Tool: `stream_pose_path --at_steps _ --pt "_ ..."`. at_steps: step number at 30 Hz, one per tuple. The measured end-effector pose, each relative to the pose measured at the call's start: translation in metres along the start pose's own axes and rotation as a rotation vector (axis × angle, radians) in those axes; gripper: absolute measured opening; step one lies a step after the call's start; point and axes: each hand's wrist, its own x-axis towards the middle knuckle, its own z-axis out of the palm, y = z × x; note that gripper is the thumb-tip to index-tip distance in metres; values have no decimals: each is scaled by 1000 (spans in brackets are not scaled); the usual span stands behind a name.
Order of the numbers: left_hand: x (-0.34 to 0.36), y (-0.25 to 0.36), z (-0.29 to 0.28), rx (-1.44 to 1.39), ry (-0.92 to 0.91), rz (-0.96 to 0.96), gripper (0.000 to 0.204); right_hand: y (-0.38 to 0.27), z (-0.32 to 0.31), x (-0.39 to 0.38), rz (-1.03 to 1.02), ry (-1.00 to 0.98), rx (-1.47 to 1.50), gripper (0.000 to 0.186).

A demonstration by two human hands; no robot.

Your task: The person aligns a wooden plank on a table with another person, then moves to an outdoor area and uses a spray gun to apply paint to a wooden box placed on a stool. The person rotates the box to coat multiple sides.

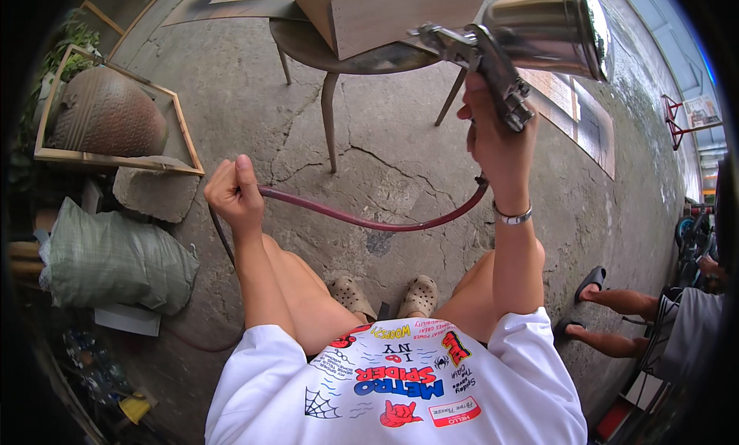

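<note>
A metal spray gun (499,75) with a shiny cylindrical cup (539,31) is gripped in my right hand (499,141), raised at the upper right. Its nozzle points left toward a wooden box (396,18) on a round table (312,46). From below the gun's handle a dark red hose (377,224) sags across to my left hand (237,192). My left fingers are closed round the hose, thumb up. Beyond that hand the hose hangs down past my left leg. The fingers on the gun's trigger are partly hidden.
At left stand a brown clay pot (112,114), a wooden frame (181,129), a stone block (154,191) and a stuffed pale green sack (115,256). A flat board (577,122) lies on the cracked concrete floor (385,152) at right. Another person's legs (616,318) are at the lower right.
</note>
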Motion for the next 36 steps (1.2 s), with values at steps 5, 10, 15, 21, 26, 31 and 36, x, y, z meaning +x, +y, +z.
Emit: stream_pose_path --at_steps 5,10,15,21,26,31,36 --pt "-1 -2 -6 -7 -8 0 50 -12 14 -19 14 -156 7 28" --pt "-2 -3 -8 -29 -12 1 50 -17 17 -29 2 -311 85 24" --pt "-3 -1 -9 23 -50 36 49 -1 13 -12 -8 -138 -77 29" --pt "-5 5 1 21 -81 66 49 36 -9 29 -126 77 -184 39" --pt "-5 13 7 24 -125 94 49 57 -27 61 -124 173 -211 42" --pt "-6 16 14 6 -140 100 48 65 -48 80 41 284 -270 45" --pt "-6 17 15 13 -150 111 48 57 -55 82 -4 397 -290 51"
